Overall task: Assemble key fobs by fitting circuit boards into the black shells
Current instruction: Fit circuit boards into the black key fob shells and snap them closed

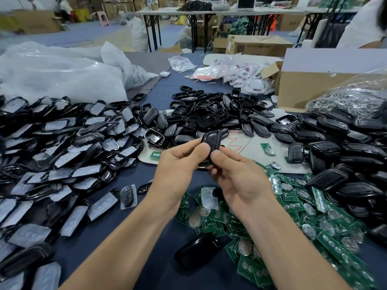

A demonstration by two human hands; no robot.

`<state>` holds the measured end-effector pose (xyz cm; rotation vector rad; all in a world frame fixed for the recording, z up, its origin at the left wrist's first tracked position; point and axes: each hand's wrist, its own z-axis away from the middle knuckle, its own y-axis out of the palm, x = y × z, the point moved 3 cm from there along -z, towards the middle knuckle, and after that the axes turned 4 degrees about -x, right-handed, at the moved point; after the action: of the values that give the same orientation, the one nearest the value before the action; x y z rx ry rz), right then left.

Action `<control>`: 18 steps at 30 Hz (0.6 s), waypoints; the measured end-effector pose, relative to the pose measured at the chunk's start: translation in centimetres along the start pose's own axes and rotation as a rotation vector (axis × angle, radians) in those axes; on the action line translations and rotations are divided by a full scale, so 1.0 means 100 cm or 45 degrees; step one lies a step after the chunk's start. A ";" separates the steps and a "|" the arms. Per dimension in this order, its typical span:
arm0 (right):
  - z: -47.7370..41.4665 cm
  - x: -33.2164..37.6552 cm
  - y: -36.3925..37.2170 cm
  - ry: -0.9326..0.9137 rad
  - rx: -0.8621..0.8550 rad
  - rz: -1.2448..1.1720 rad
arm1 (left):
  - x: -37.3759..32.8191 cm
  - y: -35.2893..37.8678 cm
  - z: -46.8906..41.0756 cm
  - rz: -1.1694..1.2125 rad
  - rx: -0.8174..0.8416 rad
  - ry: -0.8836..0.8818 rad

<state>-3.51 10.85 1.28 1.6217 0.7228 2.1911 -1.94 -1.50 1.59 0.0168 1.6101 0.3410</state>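
Note:
Both hands hold one black key fob shell (210, 141) upright above the middle of the table. My left hand (178, 164) grips its left side with the thumb on its face. My right hand (236, 174) pinches its right side and lower end. A second shell half seems to stand against it at the back. Green circuit boards (293, 216) with round coin cells lie heaped at the lower right. Black shells (209, 114) lie piled behind the hands. A single black shell (196, 252) lies between my forearms.
Film-covered shell fronts (52, 164) cover the left side. Closed black fobs (345, 153) are piled at the right. Clear plastic bags (62, 70) stand back left, a cardboard box (314, 86) and a bag of metal rings (351, 99) back right. A person's sleeve (364, 21) shows top right.

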 end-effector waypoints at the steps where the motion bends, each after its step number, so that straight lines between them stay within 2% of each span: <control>1: 0.000 -0.002 0.001 0.005 0.021 0.006 | 0.002 0.001 0.000 0.002 -0.045 -0.002; 9: 0.003 -0.014 0.009 -0.019 0.062 0.136 | -0.001 -0.001 0.003 -0.007 -0.250 0.100; 18: 0.005 -0.011 0.004 0.012 0.062 0.224 | -0.006 -0.007 0.003 -0.033 -0.234 0.044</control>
<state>-2.70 10.07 0.78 1.7611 0.6635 2.3207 -1.49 -2.24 1.97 -0.1508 1.6061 0.4702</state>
